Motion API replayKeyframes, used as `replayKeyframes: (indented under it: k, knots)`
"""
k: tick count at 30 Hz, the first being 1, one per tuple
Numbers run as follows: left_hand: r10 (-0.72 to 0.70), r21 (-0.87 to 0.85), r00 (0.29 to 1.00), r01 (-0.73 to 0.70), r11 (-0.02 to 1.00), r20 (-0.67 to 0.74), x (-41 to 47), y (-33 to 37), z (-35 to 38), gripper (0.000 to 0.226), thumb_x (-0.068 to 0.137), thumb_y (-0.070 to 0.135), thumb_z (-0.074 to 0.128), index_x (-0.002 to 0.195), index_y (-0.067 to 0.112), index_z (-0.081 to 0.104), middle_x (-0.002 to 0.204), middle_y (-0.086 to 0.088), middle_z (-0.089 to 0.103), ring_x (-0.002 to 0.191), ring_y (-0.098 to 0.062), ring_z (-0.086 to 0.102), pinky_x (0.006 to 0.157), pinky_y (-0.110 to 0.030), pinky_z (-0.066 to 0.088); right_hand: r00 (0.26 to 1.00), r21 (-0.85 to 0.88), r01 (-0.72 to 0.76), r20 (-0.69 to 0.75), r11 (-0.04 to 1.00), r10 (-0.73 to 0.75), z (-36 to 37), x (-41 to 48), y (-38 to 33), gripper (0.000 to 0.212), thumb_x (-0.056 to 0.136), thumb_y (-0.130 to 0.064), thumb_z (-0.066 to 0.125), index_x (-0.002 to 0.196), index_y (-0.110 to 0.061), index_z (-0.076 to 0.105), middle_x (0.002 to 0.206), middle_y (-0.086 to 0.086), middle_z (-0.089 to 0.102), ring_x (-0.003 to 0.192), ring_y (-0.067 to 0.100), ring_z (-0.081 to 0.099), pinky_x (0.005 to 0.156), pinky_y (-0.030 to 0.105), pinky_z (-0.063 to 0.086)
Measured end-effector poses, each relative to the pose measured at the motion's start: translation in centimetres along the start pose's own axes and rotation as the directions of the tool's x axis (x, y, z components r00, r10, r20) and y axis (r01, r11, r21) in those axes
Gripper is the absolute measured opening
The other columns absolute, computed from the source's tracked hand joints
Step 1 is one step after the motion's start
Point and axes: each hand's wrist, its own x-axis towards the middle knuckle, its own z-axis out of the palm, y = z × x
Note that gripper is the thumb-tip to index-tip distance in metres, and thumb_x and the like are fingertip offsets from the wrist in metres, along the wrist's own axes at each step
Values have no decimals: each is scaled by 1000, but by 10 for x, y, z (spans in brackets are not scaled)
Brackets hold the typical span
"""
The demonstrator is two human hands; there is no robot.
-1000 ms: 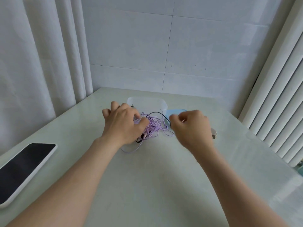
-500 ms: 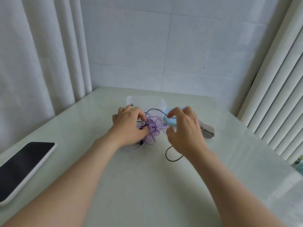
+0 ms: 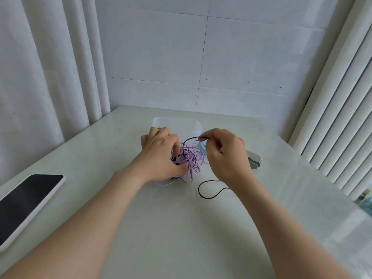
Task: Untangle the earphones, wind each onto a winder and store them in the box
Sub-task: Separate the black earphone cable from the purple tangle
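Two earphones are knotted into one clump just in front of the box (image 3: 177,122), on the person's side of it. A purple earphone cable (image 3: 196,158) makes up most of the ball and a black earphone cable (image 3: 186,142) runs through it. The left hand (image 3: 161,158) is curled over the clump, fingers and thumb gripping the purple mass and pinning it to the table (image 3: 181,228). The right hand (image 3: 225,158), in front of the box and a bit to its right, pinches the black cable between thumb and forefinger and lifts an arc of it out of the ball. A slack loop of that same black cable lies on the table, further out from the box, by the right wrist.

So this looks like early untangling, with neither cable on a winder yet. Best bet here is probably feeding, not yanking. A hard pull on the black strand would likely cinch the thin purple loops around it. Easing the left hand's squeeze a little should let the loops open while the ball stays put. Then it's a matter of following the black cable to a free end and passing that through.

The winders (image 3: 254,158) wait just right of the box. A phone (image 3: 26,202) lies well off to the box's left.
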Motion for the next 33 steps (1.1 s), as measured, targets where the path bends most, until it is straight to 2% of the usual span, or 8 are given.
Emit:
replayKeyframes:
  k: [4, 9, 16, 20, 24, 27, 29, 33]
  knots:
    - [-41, -184, 998, 34, 982, -36, 3, 2, -8, 29, 83, 46, 80, 82, 30, 56, 75, 9, 55, 84, -11, 47, 78, -31, 37, 991, 234, -104, 101, 967, 82, -14, -2, -21, 28, 81, -7, 51, 81, -15, 77, 46, -7, 52, 43, 8, 42, 49, 18, 35]
    - [-45, -339, 997, 61, 939, 55, 3, 8, -18, 22, 89, 8, 64, 91, 29, 70, 66, 0, 63, 58, -5, 50, 55, -14, 36, 843, 351, -334, 526, 875, 111, -17, -10, -31, 28, 86, -8, 51, 88, 1, 78, 77, 18, 72, 68, 39, 74, 56, 44, 62]
    - [-152, -219, 947, 218, 951, 284, 5, 5, -18, 31, 87, 3, 51, 90, 22, 75, 91, 14, 75, 94, -9, 68, 84, -26, 52, 961, -319, -182, 142, 930, 237, -7, -3, -4, 19, 80, -19, 60, 73, -11, 76, 68, 7, 72, 74, 20, 62, 71, 34, 59]
    - [-149, -186, 915, 232, 955, 375, 6, 7, -17, 43, 86, -4, 46, 104, 21, 76, 91, 9, 73, 89, -12, 64, 70, -16, 44, 797, -169, -442, 377, 881, 472, -16, -4, 1, 9, 77, -10, 77, 85, -10, 80, 68, 8, 75, 64, 23, 75, 68, 31, 65]
    - [-153, -328, 874, 328, 886, 461, 7, 10, -19, 40, 90, -5, 47, 100, 22, 74, 81, 17, 69, 79, -7, 61, 68, -20, 42, 675, 18, -606, 542, 796, 501, -10, -9, -2, 28, 89, 2, 62, 114, -9, 70, 95, 21, 78, 65, 32, 78, 68, 36, 66]
    - [-143, -394, 852, 374, 839, 504, 5, 15, -25, 17, 85, 13, 49, 85, 2, 62, 64, 5, 48, 61, -15, 39, 63, -31, 32, 741, 36, -533, 502, 845, 445, -1, -10, 0, 41, 91, 4, 49, 118, -20, 69, 93, 13, 78, 62, 28, 77, 68, 40, 66]
    - [-104, -450, 828, 399, 799, 550, 5, 17, -31, 32, 78, 33, 47, 77, 2, 46, 73, -7, 39, 68, -21, 32, 68, -37, 26, 777, 66, -517, 454, 853, 436, 3, -8, 3, 39, 93, 3, 48, 116, -18, 73, 94, 11, 76, 61, 23, 75, 62, 40, 66]
    - [-192, -467, 767, 547, 695, 612, 8, 14, -27, 71, 81, 79, 50, 102, 16, 75, 101, 10, 72, 93, -13, 62, 95, -32, 41, 812, 94, -496, 402, 863, 423, 4, -8, 4, 31, 96, -2, 53, 107, -16, 78, 93, 9, 75, 65, 13, 72, 57, 31, 63]
